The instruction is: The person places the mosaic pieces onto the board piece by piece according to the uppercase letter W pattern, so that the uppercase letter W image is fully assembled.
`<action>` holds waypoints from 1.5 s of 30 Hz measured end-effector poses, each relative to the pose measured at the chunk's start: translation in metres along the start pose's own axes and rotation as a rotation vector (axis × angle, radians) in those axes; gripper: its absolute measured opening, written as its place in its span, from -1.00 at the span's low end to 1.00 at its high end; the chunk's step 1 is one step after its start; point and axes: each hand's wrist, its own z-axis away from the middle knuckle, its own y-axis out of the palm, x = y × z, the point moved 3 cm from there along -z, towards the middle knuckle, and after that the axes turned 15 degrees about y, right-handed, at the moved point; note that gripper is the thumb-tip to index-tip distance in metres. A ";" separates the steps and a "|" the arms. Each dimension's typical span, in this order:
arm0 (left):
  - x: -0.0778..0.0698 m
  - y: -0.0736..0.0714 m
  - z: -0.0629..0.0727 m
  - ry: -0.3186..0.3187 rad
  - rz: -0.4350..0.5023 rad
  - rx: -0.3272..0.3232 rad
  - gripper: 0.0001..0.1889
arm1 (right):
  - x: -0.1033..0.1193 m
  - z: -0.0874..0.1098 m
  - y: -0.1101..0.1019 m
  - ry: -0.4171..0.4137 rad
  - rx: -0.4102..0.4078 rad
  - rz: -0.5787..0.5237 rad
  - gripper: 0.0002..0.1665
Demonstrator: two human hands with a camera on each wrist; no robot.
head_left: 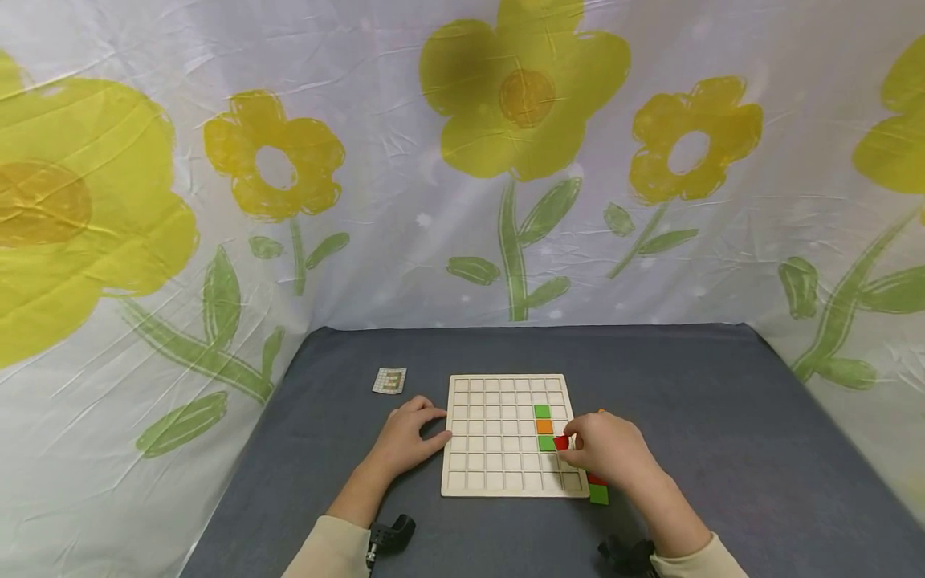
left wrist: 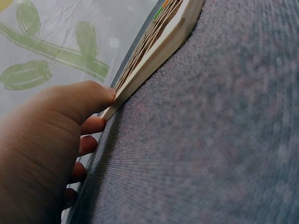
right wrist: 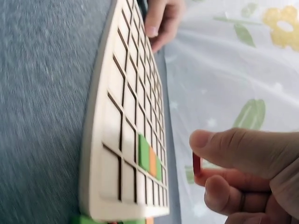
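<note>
A pale wooden grid board (head_left: 499,463) lies on the dark cloth. My right hand (head_left: 613,449) pinches a red square tile (head_left: 561,442) between thumb and forefinger. In the right wrist view that tile (right wrist: 196,163) is held edge-on, apart from the board. One column of the grid carries a green tile (head_left: 542,411), an orange tile (head_left: 544,427) and a second green tile (head_left: 546,443). At the board's left side my left hand (head_left: 406,436) rests with thumb and fingertips against the edge, fingers loosely extended; the left wrist view shows the thumb (left wrist: 96,98) touching the rim.
Beside the board's right edge, partly under my right hand, lie loose tiles, among them a green tile (head_left: 598,494) and a red one (head_left: 596,479). A small card with a printed grid pattern (head_left: 389,380) lies at the back left. A flower-printed curtain (head_left: 405,273) hangs behind the table.
</note>
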 end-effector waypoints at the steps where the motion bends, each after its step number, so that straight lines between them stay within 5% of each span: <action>1: 0.000 0.000 0.000 -0.001 0.003 0.000 -0.62 | 0.001 0.000 0.002 0.004 -0.002 -0.001 -0.83; 6: -0.002 -0.001 -0.001 0.004 0.010 -0.002 -0.63 | 0.006 0.002 0.014 0.053 0.009 0.017 -0.84; 11: -0.002 0.000 -0.001 0.007 0.011 -0.003 -0.63 | 0.009 0.003 0.029 0.110 0.031 0.066 -0.59; 17: -0.003 -0.001 -0.001 0.012 0.014 0.002 -0.63 | 0.010 0.004 0.037 0.162 -0.008 0.086 -0.52; 28: -0.004 -0.001 -0.002 0.009 0.020 -0.005 -0.64 | 0.010 0.005 0.035 0.162 -0.005 0.055 -0.80; 45: -0.002 -0.003 0.000 0.008 0.016 0.002 -0.63 | 0.005 0.000 0.030 0.125 -0.032 0.009 -0.84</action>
